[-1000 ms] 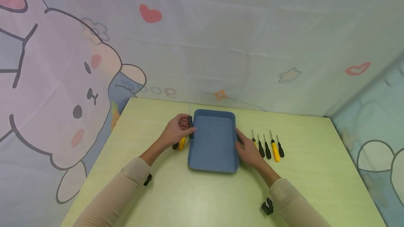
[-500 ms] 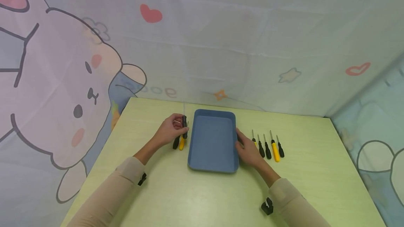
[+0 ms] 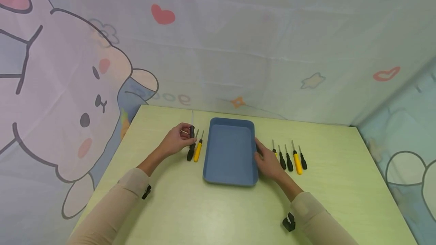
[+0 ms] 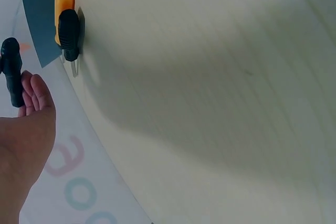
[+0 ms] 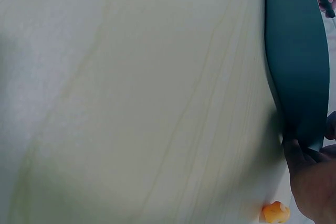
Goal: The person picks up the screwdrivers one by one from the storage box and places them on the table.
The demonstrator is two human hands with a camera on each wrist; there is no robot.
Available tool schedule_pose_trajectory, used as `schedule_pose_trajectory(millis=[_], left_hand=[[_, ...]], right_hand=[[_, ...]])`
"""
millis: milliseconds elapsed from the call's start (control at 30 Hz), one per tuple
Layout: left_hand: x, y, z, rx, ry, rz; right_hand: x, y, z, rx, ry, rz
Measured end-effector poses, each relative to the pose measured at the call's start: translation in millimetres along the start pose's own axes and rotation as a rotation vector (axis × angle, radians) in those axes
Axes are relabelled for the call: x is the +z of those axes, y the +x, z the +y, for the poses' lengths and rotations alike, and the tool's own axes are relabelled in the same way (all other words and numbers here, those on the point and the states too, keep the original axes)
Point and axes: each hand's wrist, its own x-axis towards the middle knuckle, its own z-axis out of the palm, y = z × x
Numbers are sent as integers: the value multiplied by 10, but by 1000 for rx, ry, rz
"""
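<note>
My left hand pinches a black-handled screwdriver, its shaft pointing away from me. In the left wrist view that screwdriver's handle sits at the fingertips. Just below it on the table lie another black screwdriver and a yellow one, side by side. A shallow blue tray stands in the middle of the table with nothing in it. My right hand grips the tray's right wall, thumb at the rim. In the right wrist view the fingers press the tray's outer side.
To the right of my right hand lies a row of several screwdrivers, among them a yellow one and a black one; one is partly hidden by the hand. A printed cloth hangs behind the pale green table.
My left hand has moved left with the black screwdriver, from the tray's left rim to above the two screwdrivers beside it. The right hand stays on the tray.
</note>
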Motion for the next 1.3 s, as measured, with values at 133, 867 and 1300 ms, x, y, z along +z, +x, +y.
schedule_pose_trajectory(millis=[133,867,1300], left_hand=[[-26,-10,-29,0,31,-5],[-147,-38,-185,-17,140,-34],[-164,-21,-254,-32,224,-39]], right_hand=[[-1,-5,1,-1,0,-3],[8,4,15,15,8,1],[-10,-4,-7,20,-1,4]])
